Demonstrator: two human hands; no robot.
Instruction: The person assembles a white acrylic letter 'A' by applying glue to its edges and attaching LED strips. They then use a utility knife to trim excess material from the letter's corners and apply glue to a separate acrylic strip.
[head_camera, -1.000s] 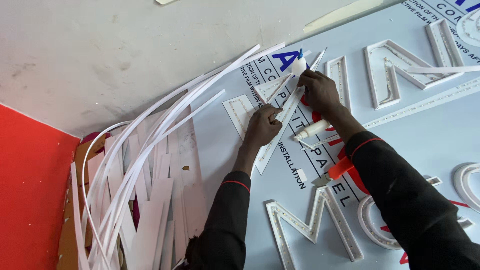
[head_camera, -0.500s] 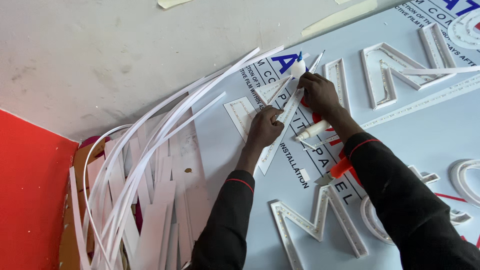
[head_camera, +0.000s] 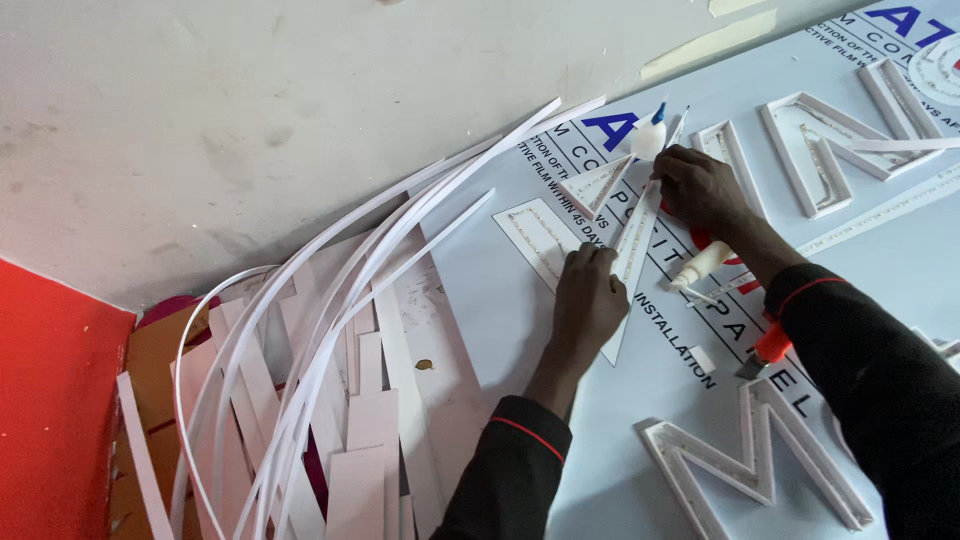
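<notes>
Pressing our flat left hand (head_camera: 590, 300) on the strip (head_camera: 632, 240), our right hand (head_camera: 700, 185) pinches its far end; it runs diagonally away.

Across the upper left of the frame, an off-white plaster wall (head_camera: 250, 120), scuffed and stained, evenly lit with no hard shadows. At the far left edge, a bright red surface (head_camera: 50, 400) meeting that wall along a slanting line. At the upper right, strips of pale masking tape (head_camera: 710, 45) stuck near the wall's edge, beside a light blue printed film sheet (head_camera: 520, 310) filling the right half.
</notes>
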